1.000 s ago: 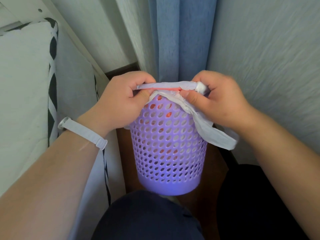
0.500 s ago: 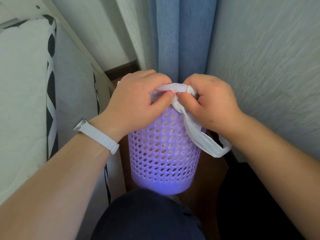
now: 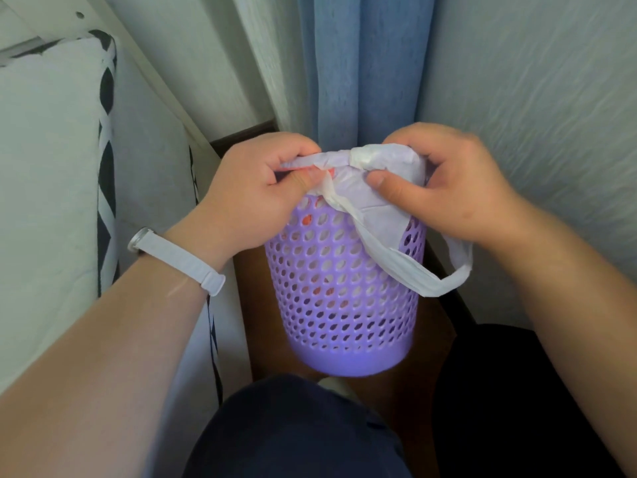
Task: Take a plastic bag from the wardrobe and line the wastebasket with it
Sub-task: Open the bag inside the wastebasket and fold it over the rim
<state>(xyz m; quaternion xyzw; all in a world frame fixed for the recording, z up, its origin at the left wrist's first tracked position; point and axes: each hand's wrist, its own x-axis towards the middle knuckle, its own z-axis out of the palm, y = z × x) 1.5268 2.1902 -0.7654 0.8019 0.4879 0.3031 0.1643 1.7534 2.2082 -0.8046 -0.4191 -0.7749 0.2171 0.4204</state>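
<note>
Between both hands: thin white plastic bag (image 3: 365,198), folded over the rim of the perforated lilac plastic wastebasket (image 3: 341,288). Step, as judged: cuffing the liner. Left hand (image 3: 255,198) pinches the bag edge; right hand (image 3: 444,188) presses film against the wall, handle loop dangling beneath. Next: smooth the cuff round the rim.

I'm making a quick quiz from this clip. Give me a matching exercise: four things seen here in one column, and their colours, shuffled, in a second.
Things:
1. wastebasket
2. plastic bag
3. curtain
4. watch strap

Colours:
A. blue
B. pale grey-white band
C. purple with holes
D. thin translucent white

Pairs: 1-C, 2-D, 3-A, 4-B
</note>
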